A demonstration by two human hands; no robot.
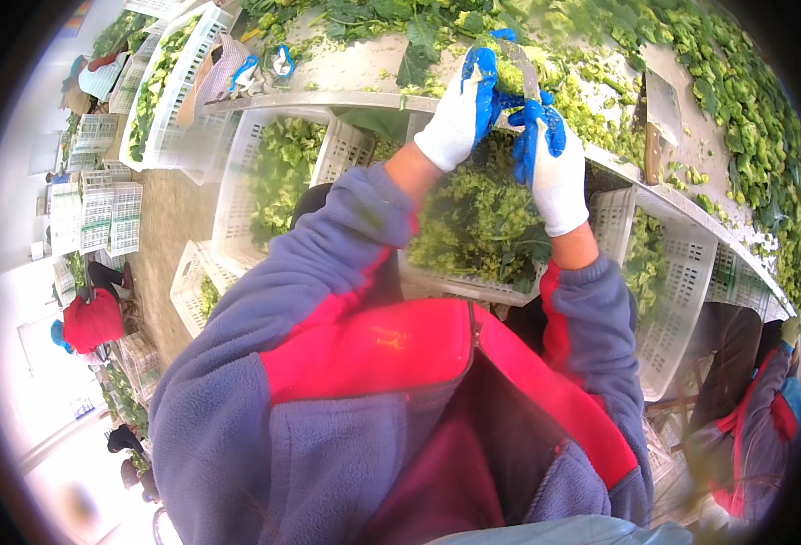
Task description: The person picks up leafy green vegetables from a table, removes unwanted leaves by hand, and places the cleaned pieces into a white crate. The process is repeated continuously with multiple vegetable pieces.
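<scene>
Both my hands wear white gloves with blue coated palms and fingers, raised over the near edge of the metal work table [373, 101]. My left hand [476, 92] holds a pale green broccoli or cauliflower floret piece [508, 73]. Beside it, my right hand [543, 146] grips a knife with a curved blade [528, 71], which lies against the vegetable. The knife's handle is hidden in the glove. Below the hands, a white plastic crate [468, 287] holds cut green florets and leaves. Trimmings [588, 102] are scattered on the table just beyond my right hand.
A cleaver with a wooden handle [653, 153] lies at the right on the table. Heaped florets [748, 136] line the far side. Crates stand left [226, 197] and right [676, 293] of me. A co-worker [758, 429] sits at the right; another person in red [93, 320] is far left.
</scene>
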